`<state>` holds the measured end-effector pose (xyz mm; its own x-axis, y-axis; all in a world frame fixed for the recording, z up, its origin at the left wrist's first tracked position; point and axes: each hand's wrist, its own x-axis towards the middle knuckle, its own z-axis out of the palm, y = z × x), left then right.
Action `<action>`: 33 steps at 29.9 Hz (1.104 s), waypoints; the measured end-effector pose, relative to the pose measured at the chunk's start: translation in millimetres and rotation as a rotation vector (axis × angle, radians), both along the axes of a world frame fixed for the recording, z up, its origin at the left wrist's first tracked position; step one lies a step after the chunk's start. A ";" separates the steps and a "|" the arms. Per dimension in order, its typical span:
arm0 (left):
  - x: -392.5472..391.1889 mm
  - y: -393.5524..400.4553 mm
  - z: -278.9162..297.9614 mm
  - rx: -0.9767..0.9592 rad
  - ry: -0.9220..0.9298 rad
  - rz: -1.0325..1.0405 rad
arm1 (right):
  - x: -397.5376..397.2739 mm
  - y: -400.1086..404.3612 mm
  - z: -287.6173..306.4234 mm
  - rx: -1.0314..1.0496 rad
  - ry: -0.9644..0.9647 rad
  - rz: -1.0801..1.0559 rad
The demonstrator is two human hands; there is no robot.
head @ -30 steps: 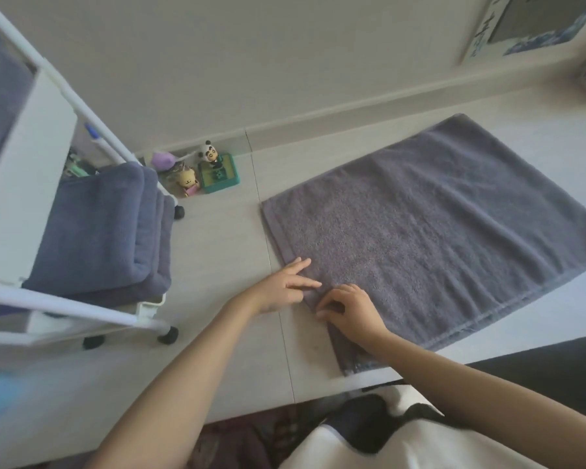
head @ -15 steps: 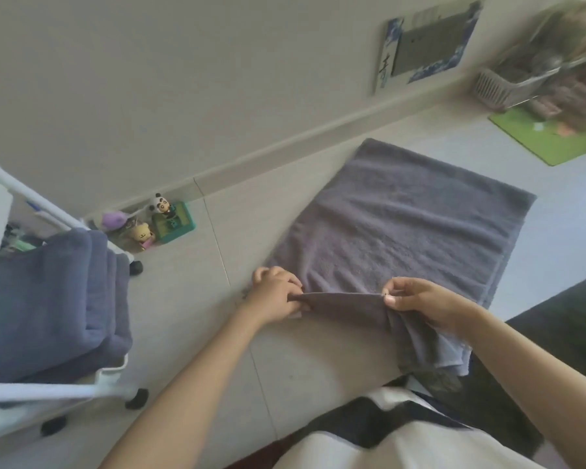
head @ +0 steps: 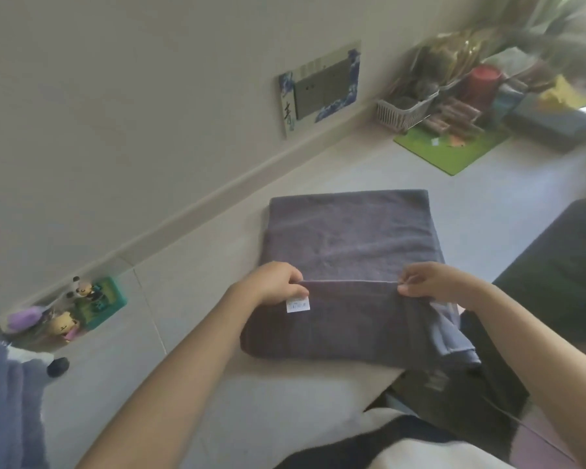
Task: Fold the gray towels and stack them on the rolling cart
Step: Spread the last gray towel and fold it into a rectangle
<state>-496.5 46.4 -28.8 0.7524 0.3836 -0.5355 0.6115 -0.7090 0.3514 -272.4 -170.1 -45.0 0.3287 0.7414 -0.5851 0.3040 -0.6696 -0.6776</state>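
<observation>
Gray towel (head: 349,238) lies on the pale counter (head: 197,299), near the front edge, partly folded: its near portion is doubled back over itself, and the lifted hem runs as a straight line between the two hands. A white care label (head: 297,305) shows on the turned-up side, just under the left hand. The towel's right front corner hangs off the counter edge.

Left hand (head: 274,282): grip closed, fingers curled round the hem at its left end, pinching the fabric. Right hand (head: 433,282): grip closed likewise, thumb and fingers pinching the hem at its right end. Both forearms reach in from the bottom of the view.

Far left, a stack of folded towels (head: 7,401) shows at the frame edge, with a black caster (head: 58,366) just beside it. Small toy figures (head: 78,309) stand against the wall. A green mat (head: 454,150) and a white basket (head: 403,113) sit at the far right, blurred.
</observation>
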 end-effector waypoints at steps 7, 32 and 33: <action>46.5 19.5 -55.0 0.288 0.143 0.018 | 10.0 56.3 -26.0 -0.159 -0.439 0.139; 58.0 41.1 -95.1 0.576 0.021 -0.045 | 32.0 78.5 -43.9 -0.314 -0.732 0.367; 56.6 36.0 -97.4 0.595 0.009 -0.025 | 30.5 77.0 -45.2 -0.317 -0.752 0.363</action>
